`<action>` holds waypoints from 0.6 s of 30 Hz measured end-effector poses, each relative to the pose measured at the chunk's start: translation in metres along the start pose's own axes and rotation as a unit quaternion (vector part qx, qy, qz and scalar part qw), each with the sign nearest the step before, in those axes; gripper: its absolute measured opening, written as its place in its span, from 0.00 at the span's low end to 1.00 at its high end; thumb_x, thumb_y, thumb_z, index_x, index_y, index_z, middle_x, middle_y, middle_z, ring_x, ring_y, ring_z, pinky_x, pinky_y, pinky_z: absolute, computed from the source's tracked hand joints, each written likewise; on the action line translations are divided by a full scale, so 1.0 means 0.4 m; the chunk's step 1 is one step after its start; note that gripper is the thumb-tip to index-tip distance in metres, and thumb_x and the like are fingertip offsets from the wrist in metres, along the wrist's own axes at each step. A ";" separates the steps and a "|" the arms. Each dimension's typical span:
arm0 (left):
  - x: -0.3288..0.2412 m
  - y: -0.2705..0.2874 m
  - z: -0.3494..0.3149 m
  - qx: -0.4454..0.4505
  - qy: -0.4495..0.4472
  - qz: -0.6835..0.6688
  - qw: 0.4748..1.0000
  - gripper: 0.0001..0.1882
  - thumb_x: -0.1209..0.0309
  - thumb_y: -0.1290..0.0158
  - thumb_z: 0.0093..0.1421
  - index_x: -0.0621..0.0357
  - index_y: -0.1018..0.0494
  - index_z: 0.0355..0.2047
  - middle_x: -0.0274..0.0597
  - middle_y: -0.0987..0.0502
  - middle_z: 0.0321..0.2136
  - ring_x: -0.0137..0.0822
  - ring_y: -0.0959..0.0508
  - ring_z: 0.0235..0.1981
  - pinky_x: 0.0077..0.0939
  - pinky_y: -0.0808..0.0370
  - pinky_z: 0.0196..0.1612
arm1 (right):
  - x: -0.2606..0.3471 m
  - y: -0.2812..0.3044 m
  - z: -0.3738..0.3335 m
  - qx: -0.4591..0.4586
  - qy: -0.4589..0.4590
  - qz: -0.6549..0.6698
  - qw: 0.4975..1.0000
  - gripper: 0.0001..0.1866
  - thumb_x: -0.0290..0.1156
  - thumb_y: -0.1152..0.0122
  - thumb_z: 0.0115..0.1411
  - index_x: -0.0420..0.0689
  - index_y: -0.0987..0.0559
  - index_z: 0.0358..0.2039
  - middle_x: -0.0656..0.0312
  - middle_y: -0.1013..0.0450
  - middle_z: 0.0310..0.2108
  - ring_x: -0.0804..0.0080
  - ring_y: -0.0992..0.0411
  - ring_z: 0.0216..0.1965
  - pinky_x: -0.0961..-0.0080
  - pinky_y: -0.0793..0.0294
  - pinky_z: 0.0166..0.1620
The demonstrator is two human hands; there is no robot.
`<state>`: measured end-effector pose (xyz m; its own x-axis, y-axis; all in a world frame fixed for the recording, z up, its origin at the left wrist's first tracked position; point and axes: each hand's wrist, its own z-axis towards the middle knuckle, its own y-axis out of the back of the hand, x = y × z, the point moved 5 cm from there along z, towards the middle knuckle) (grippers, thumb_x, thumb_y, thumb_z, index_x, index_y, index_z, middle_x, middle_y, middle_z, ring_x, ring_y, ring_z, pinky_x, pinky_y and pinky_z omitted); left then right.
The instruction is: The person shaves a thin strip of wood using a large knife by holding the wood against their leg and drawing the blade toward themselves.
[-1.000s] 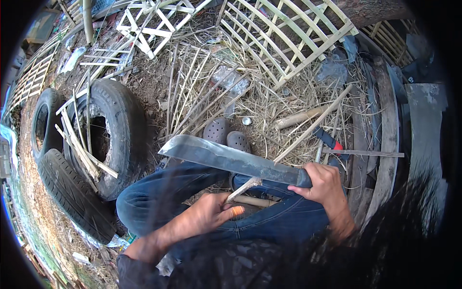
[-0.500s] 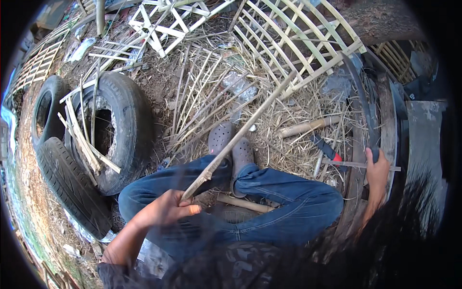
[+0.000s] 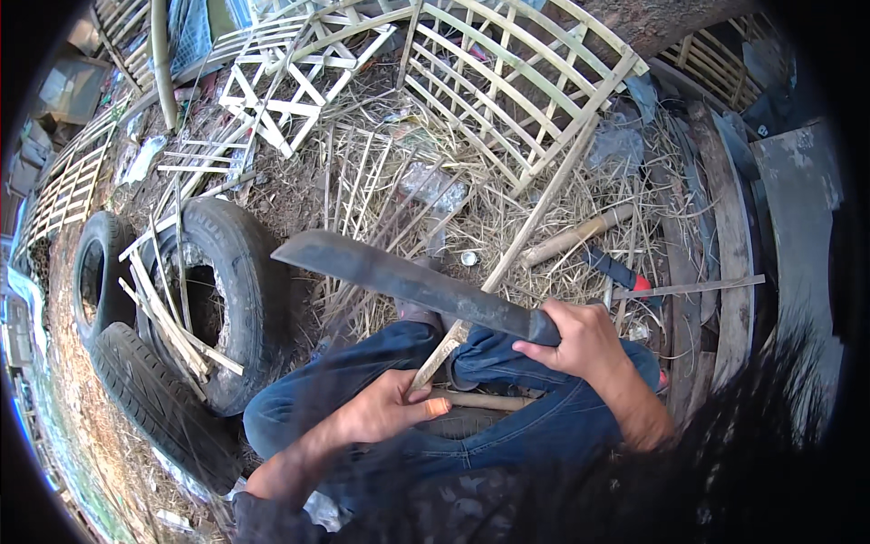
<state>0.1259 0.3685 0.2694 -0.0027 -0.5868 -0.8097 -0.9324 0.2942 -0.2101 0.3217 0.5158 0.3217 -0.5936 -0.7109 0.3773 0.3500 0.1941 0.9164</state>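
My left hand (image 3: 390, 408) is closed round the near end of a long split bamboo strip (image 3: 535, 218), with an orange wrap on its thumb. The strip slants away to the far right, toward a bamboo lattice panel. My right hand (image 3: 584, 340) grips the dark handle of a machete (image 3: 408, 286), held above my knees. Its broad blade points left and lies across the strip in view, hiding part of it. Whether the blade touches the strip I cannot tell.
Old tyres (image 3: 258, 290) stand at the left with bamboo slats across one. Lattice panels (image 3: 507, 82) lie at the back. Shavings and loose strips litter the ground ahead. A short bamboo piece (image 3: 580, 236) and a dark tool with a red part (image 3: 621, 272) lie right, beside wooden planks (image 3: 725, 208).
My right hand has swung the machete from the far right edge in over my lap, blade now pointing left. My left hand has shifted a little rightward and nearer with the strip.
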 end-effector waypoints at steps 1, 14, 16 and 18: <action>0.007 -0.002 -0.003 -0.009 0.012 -0.001 1.000 0.23 0.60 0.43 0.59 0.52 0.45 0.19 0.23 0.44 0.18 0.19 0.43 0.24 0.19 0.41 0.25 | -0.006 0.002 0.001 0.002 0.003 0.004 1.000 0.28 0.57 0.33 0.45 0.42 0.28 0.23 0.59 0.31 0.13 0.61 0.28 0.16 0.68 0.29 0.20; 0.109 0.024 -0.160 0.028 0.106 -0.057 0.992 0.20 0.61 0.43 0.60 0.51 0.41 0.19 0.22 0.42 0.18 0.18 0.43 0.24 0.18 0.40 0.26 | -0.340 0.194 -0.053 -0.107 -0.264 -0.123 0.951 0.24 0.49 0.41 0.57 0.35 0.24 0.31 0.47 0.26 0.24 0.51 0.26 0.27 0.62 0.29 0.33; 0.171 0.047 -0.224 -0.004 0.191 -0.017 0.981 0.17 0.60 0.43 0.59 0.53 0.38 0.23 0.23 0.38 0.20 0.18 0.40 0.25 0.17 0.39 0.26 | -0.484 0.283 -0.141 -0.178 -0.340 -0.095 0.919 0.23 0.46 0.46 0.61 0.33 0.23 0.35 0.45 0.25 0.27 0.52 0.26 0.30 0.64 0.30 0.37; 0.137 0.040 -0.209 -0.051 0.121 -0.026 0.991 0.16 0.60 0.44 0.60 0.54 0.38 0.26 0.25 0.37 0.21 0.18 0.40 0.26 0.18 0.40 0.26 | -0.514 0.364 -0.250 -0.251 -0.305 -0.187 0.900 0.22 0.43 0.47 0.62 0.32 0.24 0.37 0.47 0.25 0.27 0.57 0.26 0.30 0.66 0.30 0.37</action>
<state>0.0806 0.2778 0.2674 -0.0294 -0.7670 -0.6410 -0.9652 0.1885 -0.1814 0.5673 0.6227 0.3643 -0.9714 -0.1302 0.1983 0.2352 -0.4194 0.8768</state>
